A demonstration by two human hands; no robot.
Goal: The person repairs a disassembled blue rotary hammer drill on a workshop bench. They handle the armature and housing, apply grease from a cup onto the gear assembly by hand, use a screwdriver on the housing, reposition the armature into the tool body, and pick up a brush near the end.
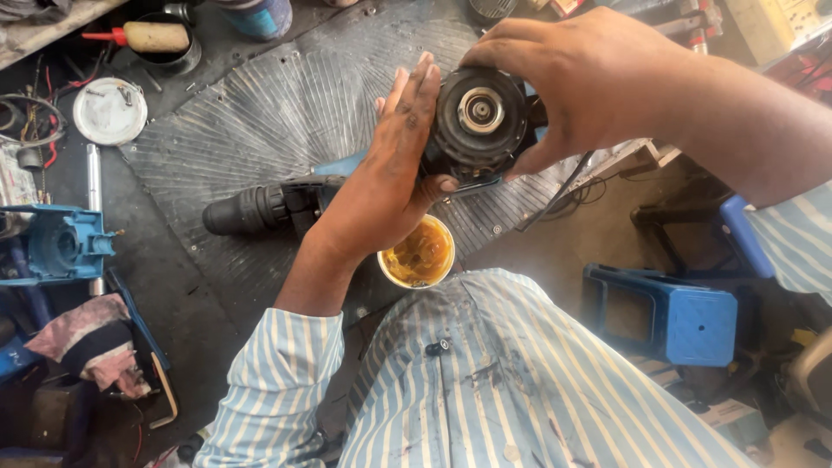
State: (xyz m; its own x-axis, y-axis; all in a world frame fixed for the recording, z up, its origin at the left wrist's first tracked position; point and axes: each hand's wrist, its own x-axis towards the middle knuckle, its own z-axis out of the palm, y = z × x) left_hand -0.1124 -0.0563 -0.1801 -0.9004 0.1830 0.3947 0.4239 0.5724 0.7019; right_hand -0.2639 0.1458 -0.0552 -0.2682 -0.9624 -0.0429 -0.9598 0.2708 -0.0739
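Below, a ribbed round mat (260, 121) covered the floor, and everything else lay about it. Over its right part, both hands held a black round motor part (479, 117) in the air, its open face with the pale hub turned up toward the camera, its axis running away downward. The right hand (589, 74) clasped its top and right rim. The left hand (386, 178) pressed flat against its left side, fingers straight. A drill (260, 208) lay on the mat's near part, nose leftward. A grease tin (419, 253) stood at the mat's near edge.
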